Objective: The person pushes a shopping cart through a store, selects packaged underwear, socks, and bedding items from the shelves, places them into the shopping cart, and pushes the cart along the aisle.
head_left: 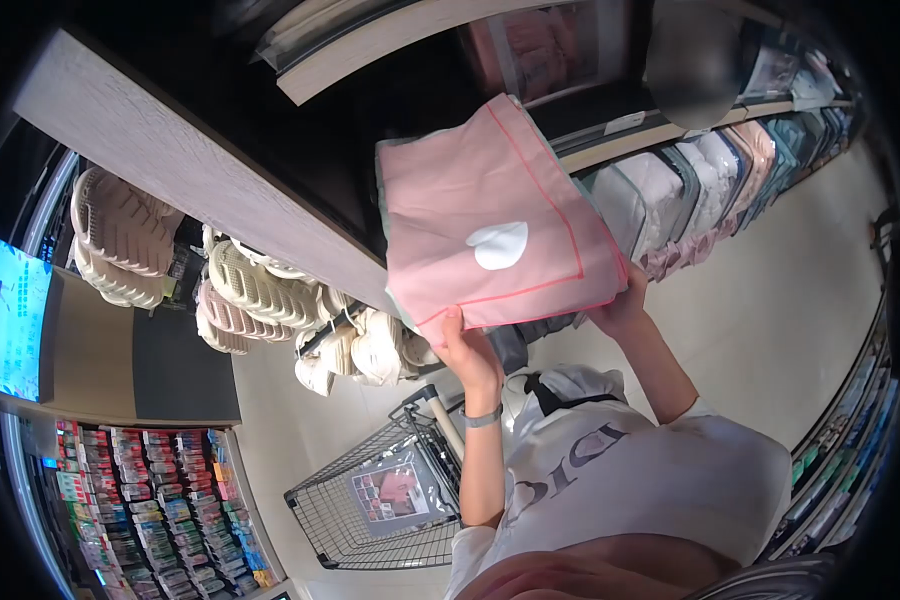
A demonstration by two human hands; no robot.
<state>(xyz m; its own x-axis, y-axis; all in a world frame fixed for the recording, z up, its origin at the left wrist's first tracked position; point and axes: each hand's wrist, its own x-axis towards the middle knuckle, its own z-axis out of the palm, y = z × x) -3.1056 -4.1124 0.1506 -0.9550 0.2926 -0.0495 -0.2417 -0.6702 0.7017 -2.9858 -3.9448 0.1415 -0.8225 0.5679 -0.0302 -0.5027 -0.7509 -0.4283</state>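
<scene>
A folded pink cloth with a white heart-like patch and a red line along its border is held up in front of the shelf. My left hand grips its lower left edge, thumb on the front. At the lower right corner, my right hand is closed on the same cloth, its fingers partly behind it. A wristband is on my left wrist.
Below left stands a wire shopping cart holding a grey package. Slippers hang at left, beside a wooden shelf panel. Packed textiles line the right shelf. A lit screen is far left.
</scene>
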